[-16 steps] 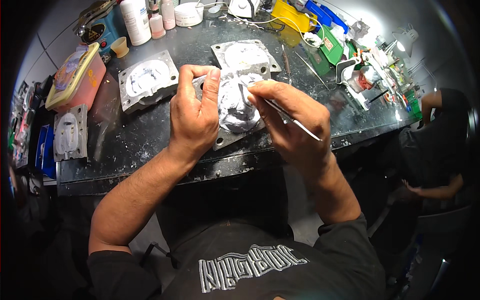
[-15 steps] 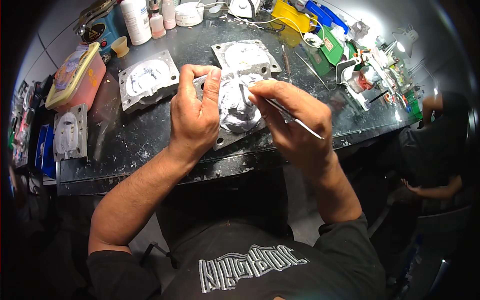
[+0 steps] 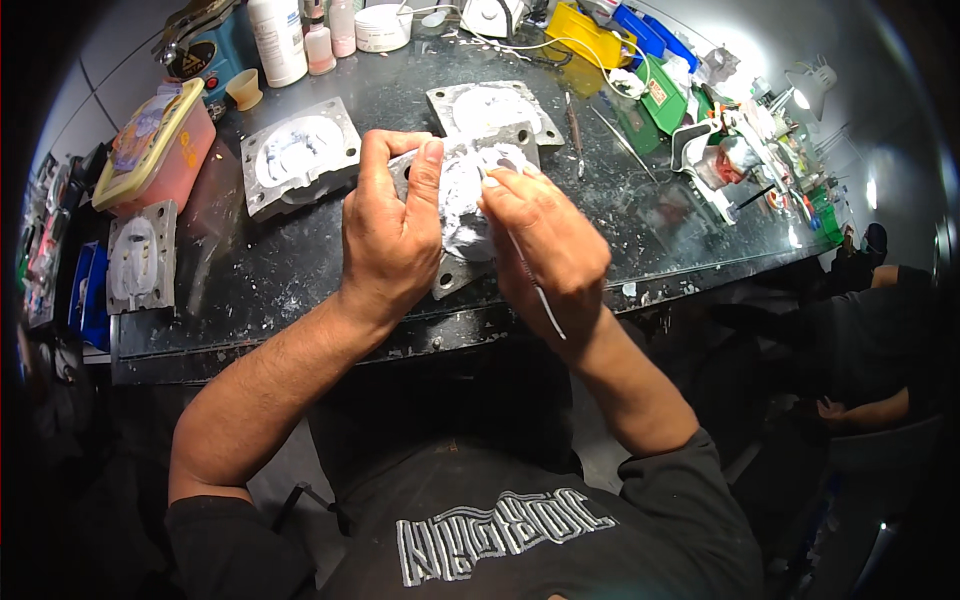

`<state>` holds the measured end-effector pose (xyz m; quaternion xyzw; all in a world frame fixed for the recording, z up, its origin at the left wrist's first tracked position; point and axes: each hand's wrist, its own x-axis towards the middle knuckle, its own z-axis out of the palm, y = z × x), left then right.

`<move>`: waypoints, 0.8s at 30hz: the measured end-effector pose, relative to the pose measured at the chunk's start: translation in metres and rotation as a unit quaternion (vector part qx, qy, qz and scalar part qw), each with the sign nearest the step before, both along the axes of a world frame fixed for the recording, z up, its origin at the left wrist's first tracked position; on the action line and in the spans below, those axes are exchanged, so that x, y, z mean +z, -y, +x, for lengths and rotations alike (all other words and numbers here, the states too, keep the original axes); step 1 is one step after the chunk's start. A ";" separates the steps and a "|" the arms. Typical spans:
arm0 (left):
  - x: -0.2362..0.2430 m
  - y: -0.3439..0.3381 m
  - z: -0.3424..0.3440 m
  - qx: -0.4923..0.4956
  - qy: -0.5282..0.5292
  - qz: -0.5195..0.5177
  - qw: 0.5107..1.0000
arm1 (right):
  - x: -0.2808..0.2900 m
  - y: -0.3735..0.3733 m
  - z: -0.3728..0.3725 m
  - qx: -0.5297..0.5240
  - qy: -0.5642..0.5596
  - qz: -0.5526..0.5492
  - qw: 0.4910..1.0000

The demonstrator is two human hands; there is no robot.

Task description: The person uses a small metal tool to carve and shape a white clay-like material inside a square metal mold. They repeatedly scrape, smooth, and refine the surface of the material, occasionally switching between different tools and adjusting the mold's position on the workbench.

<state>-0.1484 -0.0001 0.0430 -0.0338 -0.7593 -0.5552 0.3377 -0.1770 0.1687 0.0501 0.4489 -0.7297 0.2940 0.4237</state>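
The left hand (image 3: pixel 390 240) clasps the white-filled metal mould (image 3: pixel 462 212) at the black bench (image 3: pixel 220 250) as the right hand (image 3: pixel 552 235) pinches a slim tool (image 3: pixel 541 293) over it, work apparently under way (how much is done or left is unclear).

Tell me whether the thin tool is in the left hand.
No, the right hand holds the thin tool, while the left hand holds the side of the grey block with white material in it.
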 end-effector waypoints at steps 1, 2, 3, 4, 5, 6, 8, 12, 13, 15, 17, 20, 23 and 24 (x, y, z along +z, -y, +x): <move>-0.001 0.002 -0.002 0.002 -0.006 -0.004 1.000 | -0.004 0.003 0.000 -0.006 -0.009 -0.010 1.000; -0.002 0.003 -0.003 0.005 -0.012 -0.008 1.000 | -0.007 0.005 -0.001 0.008 0.020 -0.056 0.998; -0.003 0.001 -0.004 0.003 -0.016 -0.012 1.000 | -0.005 0.003 0.001 0.018 0.077 -0.091 0.993; -0.004 0.001 -0.005 0.006 -0.018 -0.017 1.000 | -0.002 0.002 0.004 0.032 0.134 -0.126 0.982; -0.004 0.001 -0.006 0.009 -0.021 -0.022 1.000 | 0.001 0.001 0.006 0.046 0.191 -0.161 0.967; -0.003 0.002 -0.006 0.011 -0.028 -0.028 0.999 | 0.005 -0.002 0.004 0.060 0.201 -0.155 0.965; -0.003 0.001 -0.007 0.015 -0.041 -0.040 0.998 | 0.014 -0.008 0.004 0.061 0.203 -0.109 0.971; -0.005 0.004 -0.006 0.016 -0.044 -0.042 0.998 | 0.031 -0.012 0.003 0.056 0.214 -0.039 0.974; -0.004 0.002 -0.007 0.013 -0.045 -0.038 0.998 | 0.035 -0.013 0.004 0.050 0.223 -0.022 0.973; -0.004 0.003 -0.007 0.009 -0.028 -0.027 0.999 | 0.037 -0.010 0.004 0.046 0.212 -0.014 0.976; -0.003 0.004 -0.006 0.003 0.006 -0.014 1.000 | 0.032 -0.007 0.000 0.042 0.155 0.005 0.987; -0.003 0.004 -0.004 0.012 -0.010 -0.024 1.000 | 0.023 -0.001 0.000 0.014 0.016 0.051 0.998; -0.004 0.002 -0.010 0.003 -0.027 -0.012 1.000 | 0.007 -0.008 -0.014 0.046 0.019 -0.017 0.999; -0.003 0.000 -0.010 -0.004 -0.024 -0.010 1.000 | 0.005 -0.013 -0.019 0.071 0.032 -0.058 0.995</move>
